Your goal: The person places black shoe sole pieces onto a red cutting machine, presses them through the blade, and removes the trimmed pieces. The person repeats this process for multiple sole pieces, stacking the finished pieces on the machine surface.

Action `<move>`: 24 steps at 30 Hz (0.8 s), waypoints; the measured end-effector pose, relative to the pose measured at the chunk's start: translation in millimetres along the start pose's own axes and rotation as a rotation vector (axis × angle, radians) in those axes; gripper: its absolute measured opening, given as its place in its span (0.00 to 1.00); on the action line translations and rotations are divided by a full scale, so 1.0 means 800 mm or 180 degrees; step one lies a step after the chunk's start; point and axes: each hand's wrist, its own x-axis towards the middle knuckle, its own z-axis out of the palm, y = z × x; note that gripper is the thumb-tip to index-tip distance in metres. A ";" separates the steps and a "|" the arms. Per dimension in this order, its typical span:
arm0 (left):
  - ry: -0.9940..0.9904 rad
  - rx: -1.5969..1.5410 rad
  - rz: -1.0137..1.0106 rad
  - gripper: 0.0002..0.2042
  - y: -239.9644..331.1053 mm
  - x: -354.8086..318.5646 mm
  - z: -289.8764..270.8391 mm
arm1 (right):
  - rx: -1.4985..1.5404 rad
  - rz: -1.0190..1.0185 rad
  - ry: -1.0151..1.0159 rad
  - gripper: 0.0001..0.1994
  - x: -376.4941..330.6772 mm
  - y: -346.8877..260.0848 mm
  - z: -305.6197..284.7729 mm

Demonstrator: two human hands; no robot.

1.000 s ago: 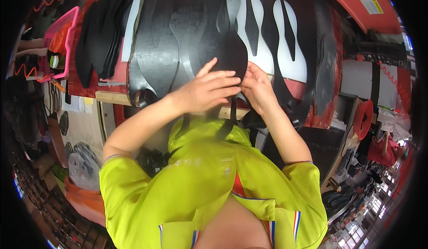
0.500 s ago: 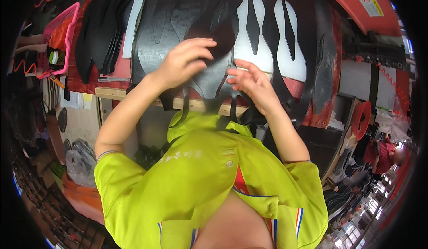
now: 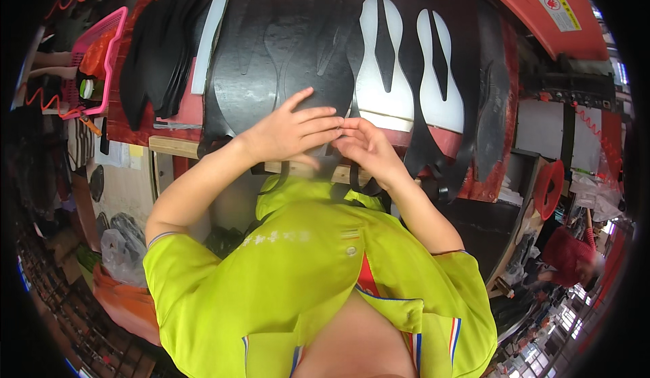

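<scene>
My left hand (image 3: pixel 294 131) lies over the near part of a black sheet (image 3: pixel 237 100) with outlines of long curved shapes, its fingers stretched and apart. Beside its fingertips is my right hand (image 3: pixel 371 149), with thumb and fingers curled together; what they grip, if anything, is hidden. Black strips of the sheet hang past the table's near edge below both hands. Right of the hands, forked white shapes (image 3: pixel 369 94) show through openings in the sheet. Another white forked shape (image 3: pixel 433 104) is farther right.
A stack of black curved pieces (image 3: pixel 159 53) lies at the left, next to a narrow white strip (image 3: pixel 208 36). Beyond it stands a pink basket (image 3: pixel 114 53). A red machine part (image 3: pixel 535 12) overhangs the far right. A wooden bar (image 3: pixel 175 146) edges the table's near side.
Both hands have come nearer to me, and their fingertips have met. The dark piece blurred beyond my left hand no longer shows there; the black sheet and white shapes have shifted slightly.
</scene>
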 end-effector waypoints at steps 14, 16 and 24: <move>0.3825 -0.3349 -0.3053 0.21 -0.069 0.018 -0.116 | 0.0376 -0.0733 -0.0139 0.14 0.008 -0.021 0.018; 0.4879 -0.3358 -0.2146 0.22 -0.092 0.016 -0.172 | 0.0025 -0.0872 -0.0178 0.13 0.011 -0.021 0.021; 0.5080 -0.2566 -0.1851 0.17 -0.118 0.011 -0.189 | -0.2222 -0.1353 -0.0064 0.15 0.020 -0.029 0.054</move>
